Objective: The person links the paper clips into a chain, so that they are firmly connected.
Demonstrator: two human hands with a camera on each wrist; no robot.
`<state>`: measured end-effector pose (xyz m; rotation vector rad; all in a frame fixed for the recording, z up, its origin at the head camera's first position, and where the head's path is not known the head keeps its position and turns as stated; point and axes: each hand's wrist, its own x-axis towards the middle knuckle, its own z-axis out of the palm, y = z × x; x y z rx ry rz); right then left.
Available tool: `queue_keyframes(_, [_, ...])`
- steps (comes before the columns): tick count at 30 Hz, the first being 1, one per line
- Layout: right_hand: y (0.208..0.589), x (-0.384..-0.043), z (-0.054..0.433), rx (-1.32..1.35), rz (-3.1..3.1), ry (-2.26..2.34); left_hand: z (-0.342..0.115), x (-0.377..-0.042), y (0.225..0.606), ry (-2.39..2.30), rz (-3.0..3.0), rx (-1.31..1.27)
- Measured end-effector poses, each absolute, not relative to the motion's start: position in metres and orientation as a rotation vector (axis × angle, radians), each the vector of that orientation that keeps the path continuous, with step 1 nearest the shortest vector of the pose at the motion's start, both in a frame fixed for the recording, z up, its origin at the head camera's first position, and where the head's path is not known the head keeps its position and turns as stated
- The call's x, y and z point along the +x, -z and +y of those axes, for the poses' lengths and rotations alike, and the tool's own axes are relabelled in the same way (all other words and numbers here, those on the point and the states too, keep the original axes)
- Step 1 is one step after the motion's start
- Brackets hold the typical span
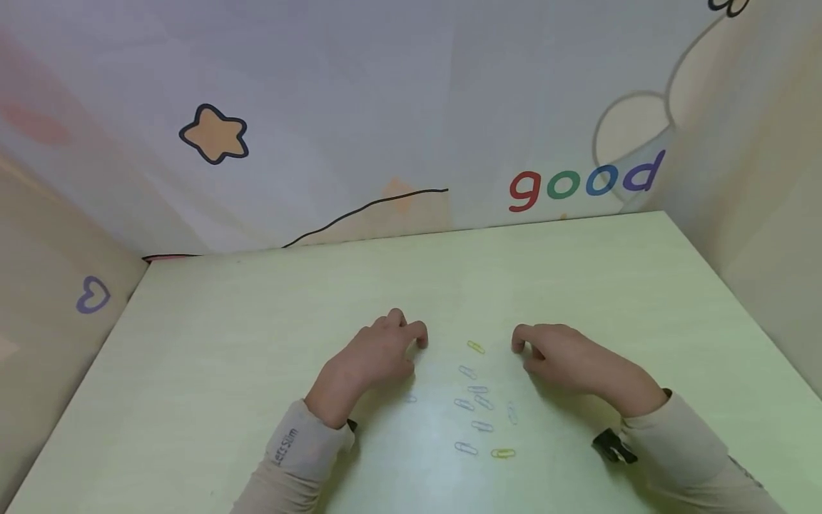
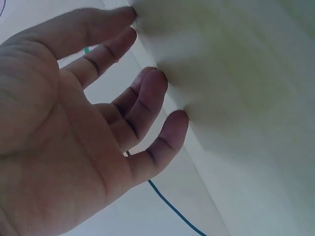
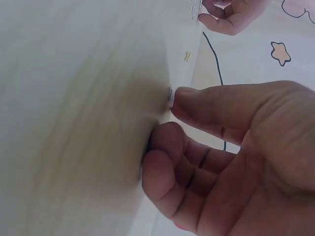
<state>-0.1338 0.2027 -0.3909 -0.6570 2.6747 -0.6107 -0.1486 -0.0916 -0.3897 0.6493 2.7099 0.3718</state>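
Pale green tabletop [image 1: 193, 371] spreads out before you, your light left sleeve [image 1: 292, 457] and right sleeve [image 1: 681, 442] coming in at its near edge, with a black buckle [image 1: 614, 446] beside the right cuff. Nearest to you among the small things lie a yellow paper clip [image 1: 503, 453] and, to its left, a pale paper clip [image 1: 466, 448]. Beyond these, more pale paper clips [image 1: 482, 427] run away from you in a loose, crooked column between your hands; another clip [image 1: 411, 398] lies apart, just beside your left hand [image 1: 379, 353]. That hand's fingers are bent and spread, their tips at the tabletop, with nothing between them. Your right hand [image 1: 565, 357] has its fingers curled, the thumb apart from them; a small pale object [image 3: 171, 97] shows by the thumb tip, though you cannot tell from this whether they touch. Farthest of the clips, a second yellow one [image 1: 475, 347] lies between the hands. Judging by the layout, they are spread out but neither gathered nor parted by colour, so none looks put away and all seem left to deal with. Behind stands a wall [image 1: 359, 107] with a star [image 1: 215, 134] and the word "good" [image 1: 587, 182].
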Motion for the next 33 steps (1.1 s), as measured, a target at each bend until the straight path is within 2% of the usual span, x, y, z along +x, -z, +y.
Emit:
queue_keyframes(6, [0.39, -0.135, 0.204, -0.591, 2.623, 0.656, -0.089, -0.147, 0.388, -0.362, 2.713, 0.664])
queue_keyframes(18, [0.39, -0.135, 0.203, -0.654, 2.674, 0.65, -0.089, -0.147, 0.383, -0.417, 2.708, 0.628])
queue_keyframes(26, [0.388, -0.133, 0.207, -0.67, 2.665, 0.65, -0.093, -0.154, 0.384, -0.462, 2.693, 0.718])
queue_keyframes(33, [0.379, -0.132, 0.204, -0.69, 2.612, 0.866, -0.101, -0.156, 0.386, -0.686, 2.639, 0.748])
